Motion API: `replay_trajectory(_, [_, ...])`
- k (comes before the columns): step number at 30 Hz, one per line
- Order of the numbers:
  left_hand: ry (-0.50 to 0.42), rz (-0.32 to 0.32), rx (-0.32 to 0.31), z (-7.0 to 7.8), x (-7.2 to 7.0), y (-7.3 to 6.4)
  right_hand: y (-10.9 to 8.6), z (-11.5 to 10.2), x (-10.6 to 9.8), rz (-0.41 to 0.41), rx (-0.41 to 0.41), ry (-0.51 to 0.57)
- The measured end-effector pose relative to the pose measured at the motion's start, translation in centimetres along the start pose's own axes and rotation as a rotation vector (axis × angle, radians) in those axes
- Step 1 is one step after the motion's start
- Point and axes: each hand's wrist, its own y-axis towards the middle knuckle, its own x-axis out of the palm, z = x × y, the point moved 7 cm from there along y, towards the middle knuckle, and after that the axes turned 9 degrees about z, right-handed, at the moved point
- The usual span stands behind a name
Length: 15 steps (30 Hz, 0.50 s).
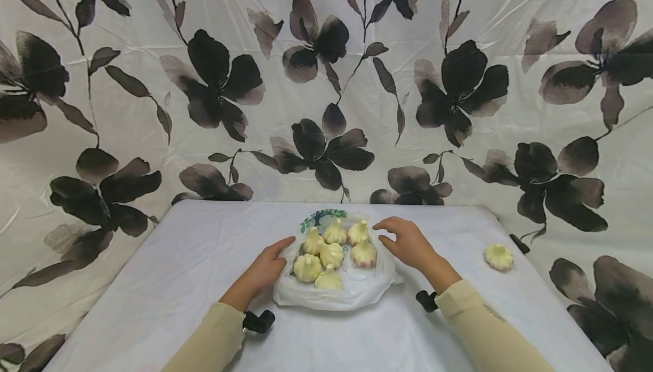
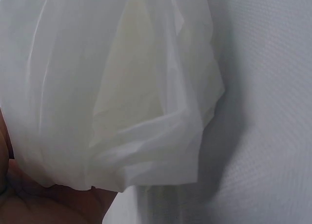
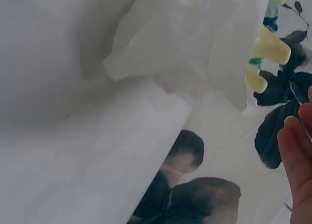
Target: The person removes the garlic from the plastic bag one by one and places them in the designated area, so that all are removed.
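Several pale garlic bulbs (image 1: pixel 331 255) sit in a white plastic bag (image 1: pixel 334 299) whose mouth is spread wide, with its sides folded low. A green and blue print (image 1: pixel 322 219) shows at the bag's far side. My left hand (image 1: pixel 266 267) is at the bag's left edge, index finger stretched along it and thumb apart; in the left wrist view the plastic partly covers that hand (image 2: pixel 53 204). At the far right edge of the bag, my right hand (image 1: pixel 408 242) hovers beside two bulbs, its fingers loosely bent and holding nothing; its fingertips show in the right wrist view.
A single garlic bulb (image 1: pixel 499 257) lies apart near the right edge of the table. The white-covered table (image 1: pixel 204 247) meets a floral cloth backdrop (image 1: pixel 388 151) at its far edge. A black wrist camera (image 1: pixel 259 322) sits on the left sleeve, another (image 1: pixel 426 301) on the right.
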Motion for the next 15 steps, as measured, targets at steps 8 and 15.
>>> replay_trajectory(8, [0.003,-0.009,0.003,0.3,0.1,0.0,0.6,-0.6,1.8,-0.059,0.015,0.062])
replay_trajectory(15, [-0.008,-0.009,0.007,0.5,0.1,0.0,1.0,-0.9,3.0,-0.132,0.070,0.101])
